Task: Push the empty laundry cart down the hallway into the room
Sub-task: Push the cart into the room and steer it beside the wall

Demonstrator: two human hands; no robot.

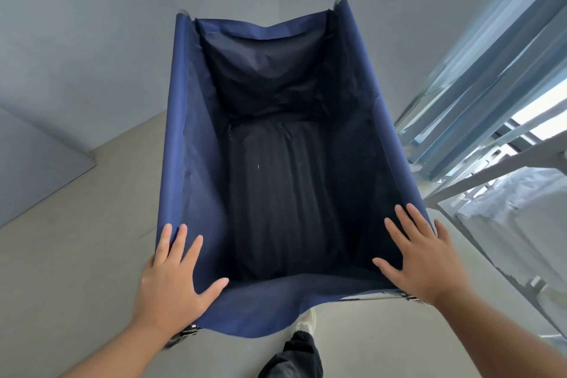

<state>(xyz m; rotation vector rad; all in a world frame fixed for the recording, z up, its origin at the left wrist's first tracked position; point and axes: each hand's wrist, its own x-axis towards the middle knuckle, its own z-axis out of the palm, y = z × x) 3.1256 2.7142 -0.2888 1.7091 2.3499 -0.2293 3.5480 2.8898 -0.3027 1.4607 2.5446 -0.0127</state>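
1. We look straight down into one cart [190, 120]: a deep navy fabric bag hung between two side rails. It fills the middle of the view and stands on the floor [76, 239] right in front of us. Nothing lies in it; we see only the dark creased bottom and a few pale specks.
2. The floor is pale and bare to the left of the cart. Grey walls [92, 24] meet in a corner past the cart's far end, close ahead of it.
3. On the right, just beside the cart, stands one metal rack [478, 175] with slanted bars, and white wrapped bundles [521, 215] lie on it. We cannot count the bundles.
4. Two hands are on the cart's near end. Our left hand [171, 279] lies flat on the near left corner, fingers [179, 242] spread, thumb along the near fabric edge.
5. Our right hand [426, 258] lies flat on the near right corner, fingers spread over the side rail and inner cloth. Neither hand curls around anything.
6. Below the near edge we see one dark trouser leg [294, 356] and one pale shoe [306, 321].
7. One dark part, perhaps a wheel [181, 336], shows under the left corner.
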